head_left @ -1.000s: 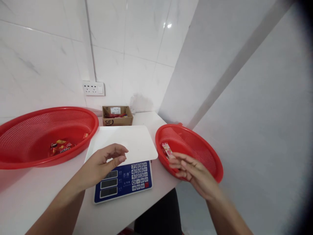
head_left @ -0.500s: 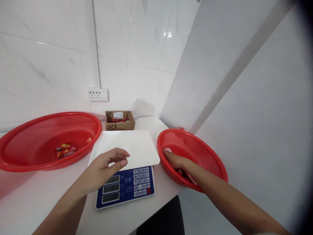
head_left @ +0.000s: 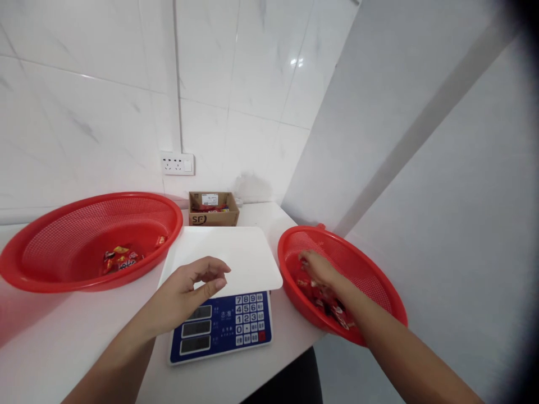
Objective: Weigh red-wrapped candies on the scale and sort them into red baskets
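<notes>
My left hand (head_left: 197,289) hovers over the near edge of a white scale (head_left: 236,252), its fingers curved and apart from the thumb, with nothing between them. Below it is the blue keypad panel (head_left: 221,325) with dark displays. Inside the red basket (head_left: 377,275) on the right is my right hand (head_left: 319,269), above several red candy packets (head_left: 330,306). Its fingers are bent inward and partly blurred; what they hold, if anything, is hidden.
Another red basket (head_left: 50,235) on the left holds several red and gold packets (head_left: 120,259). Behind the scale stands a small cardboard box (head_left: 214,217) with packets in it. A socket (head_left: 177,163) is on the tiled wall, and a grey wall rises at right.
My right hand has risen from deeper in the right basket, and more red packets show beneath it. My left hand keeps its place over the scale. The view has shifted slightly left.
</notes>
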`<state>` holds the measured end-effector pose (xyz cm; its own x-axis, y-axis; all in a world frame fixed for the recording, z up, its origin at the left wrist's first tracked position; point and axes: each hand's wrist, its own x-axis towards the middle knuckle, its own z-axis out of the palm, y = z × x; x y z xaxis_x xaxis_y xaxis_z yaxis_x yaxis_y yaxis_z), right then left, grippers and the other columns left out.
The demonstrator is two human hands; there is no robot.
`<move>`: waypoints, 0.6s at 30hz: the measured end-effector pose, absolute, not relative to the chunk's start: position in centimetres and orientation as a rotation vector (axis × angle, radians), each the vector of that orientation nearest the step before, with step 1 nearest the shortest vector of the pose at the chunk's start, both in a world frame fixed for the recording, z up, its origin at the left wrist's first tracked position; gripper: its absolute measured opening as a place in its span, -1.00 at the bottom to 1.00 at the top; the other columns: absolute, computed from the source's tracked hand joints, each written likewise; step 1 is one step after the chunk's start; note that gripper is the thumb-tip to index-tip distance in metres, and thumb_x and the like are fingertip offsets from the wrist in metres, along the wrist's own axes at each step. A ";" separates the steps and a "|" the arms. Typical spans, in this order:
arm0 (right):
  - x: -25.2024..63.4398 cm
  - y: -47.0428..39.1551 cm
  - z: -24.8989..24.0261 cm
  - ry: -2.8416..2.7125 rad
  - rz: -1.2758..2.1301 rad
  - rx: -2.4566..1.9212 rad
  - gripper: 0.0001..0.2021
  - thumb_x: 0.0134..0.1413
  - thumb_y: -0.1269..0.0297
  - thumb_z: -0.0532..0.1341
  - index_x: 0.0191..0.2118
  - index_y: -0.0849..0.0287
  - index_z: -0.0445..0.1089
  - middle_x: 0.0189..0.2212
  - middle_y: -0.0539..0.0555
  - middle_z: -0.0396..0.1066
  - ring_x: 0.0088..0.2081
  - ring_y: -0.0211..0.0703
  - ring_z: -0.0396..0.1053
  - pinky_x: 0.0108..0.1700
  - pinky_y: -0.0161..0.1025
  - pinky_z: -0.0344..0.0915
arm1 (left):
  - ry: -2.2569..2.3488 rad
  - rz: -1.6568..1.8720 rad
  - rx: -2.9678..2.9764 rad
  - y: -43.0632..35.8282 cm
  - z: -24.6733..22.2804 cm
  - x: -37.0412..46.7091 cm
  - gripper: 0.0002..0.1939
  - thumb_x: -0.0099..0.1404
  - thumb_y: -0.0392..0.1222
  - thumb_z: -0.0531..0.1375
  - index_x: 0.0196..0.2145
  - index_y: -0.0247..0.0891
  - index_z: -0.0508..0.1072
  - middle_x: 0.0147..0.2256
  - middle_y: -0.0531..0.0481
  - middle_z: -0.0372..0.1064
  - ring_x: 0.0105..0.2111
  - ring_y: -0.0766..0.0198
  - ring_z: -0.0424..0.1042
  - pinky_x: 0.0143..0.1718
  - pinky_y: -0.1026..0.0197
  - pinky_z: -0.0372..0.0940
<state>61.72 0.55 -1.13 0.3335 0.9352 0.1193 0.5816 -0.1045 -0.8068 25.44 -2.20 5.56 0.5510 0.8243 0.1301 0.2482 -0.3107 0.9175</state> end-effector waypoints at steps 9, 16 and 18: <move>61.5 0.6 3.7 -1.313 0.323 -1.769 -0.85 -0.11 0.27 0.19 -0.33 0.15 0.34 -0.53 -0.05 0.29 -0.54 -0.27 0.19 -0.45 -0.31 0.11 | 0.852 0.741 1.808 -2.2 5.1 26.2 -0.75 0.27 -0.02 0.07 -0.16 -0.17 0.35 -0.27 0.00 0.38 -0.23 0.22 0.37 -0.19 0.17 0.29; 52.0 -2.4 6.2 -1.093 0.718 -1.163 -0.66 -0.15 0.15 0.31 -0.21 0.07 0.28 -0.50 -0.07 0.36 -0.52 -0.27 0.29 -0.48 -0.34 0.21 | 0.719 0.784 1.666 -2.7 3.1 28.3 -0.51 0.28 0.01 0.06 0.12 -0.15 0.09 0.02 -0.18 0.22 0.05 0.12 0.21 -0.03 0.04 0.22; 48.9 -3.2 5.6 -1.078 0.811 -1.088 -0.67 -0.13 0.18 0.31 -0.21 0.06 0.25 -0.51 -0.10 0.36 -0.54 -0.29 0.29 -0.49 -0.35 0.22 | 0.629 0.786 1.568 -3.0 2.8 28.8 -0.41 0.28 0.01 0.07 0.19 -0.13 -0.05 0.06 -0.22 0.16 0.07 0.09 0.20 -0.04 0.03 0.23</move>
<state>48.93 -3.17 5.57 0.2962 0.9155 0.2722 -0.0081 0.2874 -0.9578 28.84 -3.03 2.83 0.6238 0.7700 0.1339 -0.0379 -0.1413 0.9892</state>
